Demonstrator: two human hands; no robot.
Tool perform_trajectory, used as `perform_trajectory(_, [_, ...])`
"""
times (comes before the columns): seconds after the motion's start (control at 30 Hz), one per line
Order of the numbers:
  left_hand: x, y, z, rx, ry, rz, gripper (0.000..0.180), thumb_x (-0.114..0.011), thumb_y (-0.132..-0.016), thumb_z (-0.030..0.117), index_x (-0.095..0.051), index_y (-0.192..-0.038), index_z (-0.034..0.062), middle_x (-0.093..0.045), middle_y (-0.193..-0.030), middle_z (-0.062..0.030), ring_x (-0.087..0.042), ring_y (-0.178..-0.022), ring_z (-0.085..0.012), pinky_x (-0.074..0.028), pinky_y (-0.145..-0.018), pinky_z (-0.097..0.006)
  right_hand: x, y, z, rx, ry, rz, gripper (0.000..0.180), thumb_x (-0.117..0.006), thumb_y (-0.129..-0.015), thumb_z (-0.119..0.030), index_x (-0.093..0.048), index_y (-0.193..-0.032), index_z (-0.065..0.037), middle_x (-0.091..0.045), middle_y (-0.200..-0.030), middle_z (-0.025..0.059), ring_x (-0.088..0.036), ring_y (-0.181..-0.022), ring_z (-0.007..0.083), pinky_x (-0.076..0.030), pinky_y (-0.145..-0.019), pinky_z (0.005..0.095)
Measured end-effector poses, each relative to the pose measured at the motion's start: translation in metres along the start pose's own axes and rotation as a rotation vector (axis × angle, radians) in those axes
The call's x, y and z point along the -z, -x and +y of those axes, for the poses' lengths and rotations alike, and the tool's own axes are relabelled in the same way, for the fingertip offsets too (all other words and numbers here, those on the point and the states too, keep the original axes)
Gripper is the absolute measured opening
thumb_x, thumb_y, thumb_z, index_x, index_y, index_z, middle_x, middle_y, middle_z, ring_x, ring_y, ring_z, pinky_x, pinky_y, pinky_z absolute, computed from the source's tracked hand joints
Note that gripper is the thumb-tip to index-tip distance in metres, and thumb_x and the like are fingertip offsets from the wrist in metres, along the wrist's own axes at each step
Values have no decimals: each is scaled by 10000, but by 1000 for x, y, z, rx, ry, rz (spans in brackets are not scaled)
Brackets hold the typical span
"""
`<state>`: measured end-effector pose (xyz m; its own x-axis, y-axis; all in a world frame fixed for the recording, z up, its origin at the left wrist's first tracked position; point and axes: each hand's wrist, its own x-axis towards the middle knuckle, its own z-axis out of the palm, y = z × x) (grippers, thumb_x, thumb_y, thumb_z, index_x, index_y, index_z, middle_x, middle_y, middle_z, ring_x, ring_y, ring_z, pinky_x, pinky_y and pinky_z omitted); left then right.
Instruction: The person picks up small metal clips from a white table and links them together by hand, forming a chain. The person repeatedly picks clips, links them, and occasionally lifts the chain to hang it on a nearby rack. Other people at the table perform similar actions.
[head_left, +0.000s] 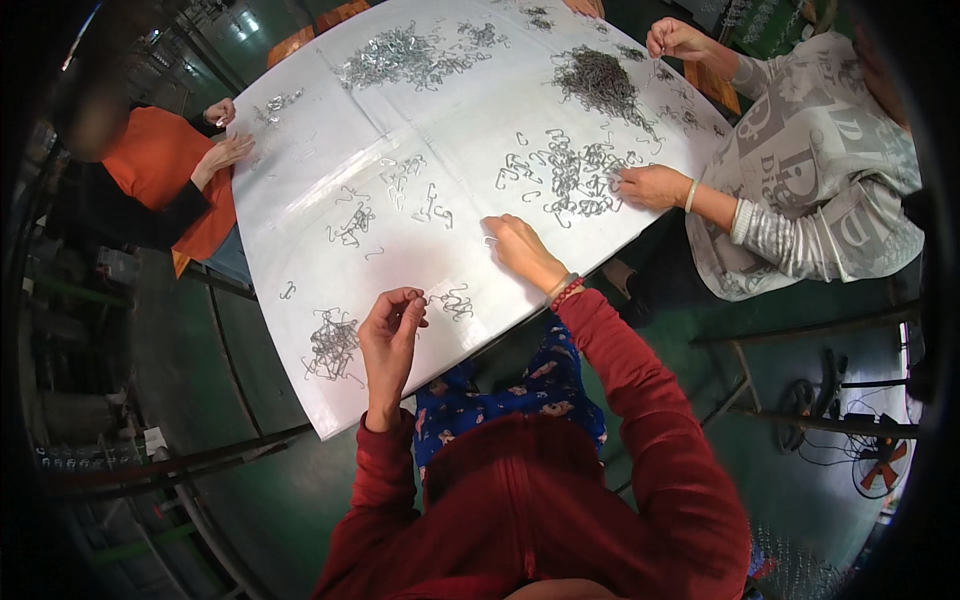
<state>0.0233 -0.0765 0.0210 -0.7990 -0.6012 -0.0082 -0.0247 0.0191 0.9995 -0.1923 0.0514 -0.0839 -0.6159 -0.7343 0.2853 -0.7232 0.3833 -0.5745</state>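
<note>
My left hand (pixel 388 342) is raised over the near edge of the white-covered table (pixel 300 260). Its thumb and fingers pinch a thin metal hook, mostly hidden by the fingertips. Just right of it lies a small group of wire hooks (pixel 457 302). A tangled heap of S-shaped hooks (pixel 332 345) is on its left. My right hand (pixel 526 252), reaching forward, has its fingers low at the tabletop, closed on a bright metal hook (pixel 489 240) that pokes out beside the thumb. Loose hooks (pixel 432 208) lie ahead of both hands.
A co-worker's hand (pixel 652 187) at right touches a wide spread of hooks (pixel 575 175). Another person in an orange apron (pixel 160 165) sits at left. Farther off are a dark heap (pixel 598 80) and a shiny heap (pixel 400 58). A fan (pixel 880 468) stands at lower right.
</note>
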Motion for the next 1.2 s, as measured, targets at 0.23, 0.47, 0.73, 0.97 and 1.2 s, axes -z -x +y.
perform_trajectory(0.23, [0, 9, 7, -50, 41, 35, 102, -617, -917, 28, -610, -991, -42, -649, -926, -68, -607, -774, -104, -513, -673, -238, 2, 13, -18, -172, -262, 199, 339, -571, -775, 48, -580, -1111, 3, -629, -809, 188, -629, -776, 346, -519, -719, 412])
perform_trajectory(0.47, [-2, 21, 8, -64, 127, 36, 86, -613, -914, 16, -613, -985, -32, -641, -934, -75, -599, -761, -117, -510, -662, -257, 5, 28, -28, -461, -860, 198, 151, -660, -823, 8, -672, -971, 37, -670, -776, 64, -608, -611, 90, -502, -534, 235])
perform_trajectory(0.73, [-7, 28, 8, -67, 160, 0, 82, -612, -906, -2, -612, -982, -32, -639, -927, -84, -600, -742, -128, -506, -659, -265, 6, 35, -26, -488, -963, 240, 110, -596, -901, -44, -599, -1005, -8, -675, -801, 65, -605, -615, 91, -486, -503, 226])
perform_trajectory(0.97, [-7, 26, 8, -77, 175, 4, 97, -621, -916, 30, -623, -991, -32, -651, -917, -65, -603, -777, -103, -520, -680, -243, 1, 28, -32, -443, -983, 232, 100, -586, -922, -75, -591, -1004, -17, -666, -775, 66, -576, -589, 77, -440, -486, 211])
perform_trajectory(1.2, [-14, 17, 17, -66, 49, 7, 119, -617, -899, 14, -623, -995, -57, -656, -899, -91, -606, -740, -137, -502, -679, -261, 9, 29, -47, -437, -1103, 286, 108, -604, -922, -71, -618, -988, 14, -664, -763, 67, -582, -604, 79, -452, -508, 214])
